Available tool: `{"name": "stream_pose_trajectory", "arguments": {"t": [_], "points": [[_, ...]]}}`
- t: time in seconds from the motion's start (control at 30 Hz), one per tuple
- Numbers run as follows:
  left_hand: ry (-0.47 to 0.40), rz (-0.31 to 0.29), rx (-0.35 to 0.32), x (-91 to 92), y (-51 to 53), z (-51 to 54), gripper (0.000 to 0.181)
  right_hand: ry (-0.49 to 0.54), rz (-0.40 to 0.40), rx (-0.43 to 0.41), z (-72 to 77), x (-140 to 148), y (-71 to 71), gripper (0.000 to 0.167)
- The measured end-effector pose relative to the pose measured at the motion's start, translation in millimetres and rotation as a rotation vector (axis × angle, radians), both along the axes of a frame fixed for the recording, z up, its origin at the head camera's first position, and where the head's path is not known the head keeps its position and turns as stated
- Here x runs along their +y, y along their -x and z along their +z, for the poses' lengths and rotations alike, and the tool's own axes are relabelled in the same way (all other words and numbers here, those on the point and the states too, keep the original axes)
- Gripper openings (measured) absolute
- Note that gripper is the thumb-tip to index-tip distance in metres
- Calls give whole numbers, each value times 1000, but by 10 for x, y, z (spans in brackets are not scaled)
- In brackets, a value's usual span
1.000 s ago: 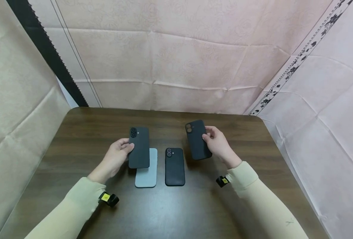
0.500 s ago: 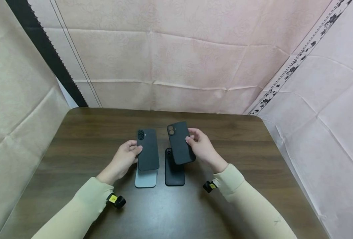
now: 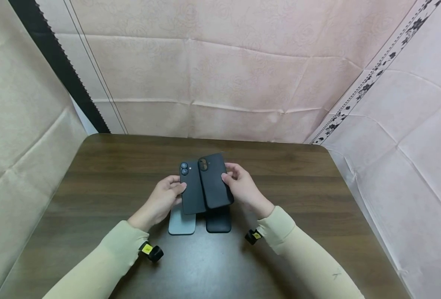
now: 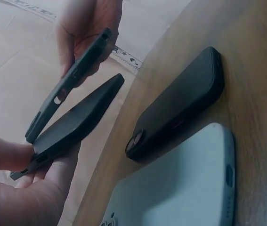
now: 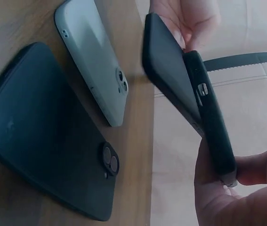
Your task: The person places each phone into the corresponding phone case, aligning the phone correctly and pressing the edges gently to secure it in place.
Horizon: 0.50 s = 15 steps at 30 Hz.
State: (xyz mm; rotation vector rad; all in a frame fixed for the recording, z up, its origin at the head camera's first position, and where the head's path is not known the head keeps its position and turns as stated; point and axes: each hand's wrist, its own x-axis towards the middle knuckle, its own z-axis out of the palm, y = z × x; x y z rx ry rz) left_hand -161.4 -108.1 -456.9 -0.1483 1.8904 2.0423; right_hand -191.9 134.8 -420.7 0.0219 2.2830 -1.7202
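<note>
My left hand [image 3: 162, 199] pinches a dark phone [image 3: 193, 193] by its left edge, thumb on the back with its two camera lenses. A black phone case [image 3: 215, 182] with an open camera cutout is held at its right edge by my right hand [image 3: 242, 187]. Both are raised above the table, and in the head view the case overlaps the phone's right side. The wrist views show the two slabs at an angle to each other, very close; whether they touch I cannot tell. Below lie a pale blue phone [image 3: 181, 224] and a black phone [image 3: 218, 222], each partly hidden.
The brown wooden table [image 3: 104, 178] has rounded far corners. Pale patterned cloth [image 3: 220, 79] hangs behind it and along both sides. A small black camera with a yellow label is strapped at each wrist.
The dark phone has moved right and the case has moved left, so they now overlap in the head view. The pale blue and black phones on the table have stayed put.
</note>
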Motion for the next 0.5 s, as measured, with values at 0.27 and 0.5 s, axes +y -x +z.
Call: {"name": "stream_pose_trajectory", "arguments": {"t": [0.27, 0.5], "points": [[-50, -28, 10, 35, 8, -21, 49, -82, -8, 23, -42, -47, -27, 36], [-77, -50, 35, 80, -2, -15, 49, -13, 7, -2, -129, -115, -62, 38]]}}
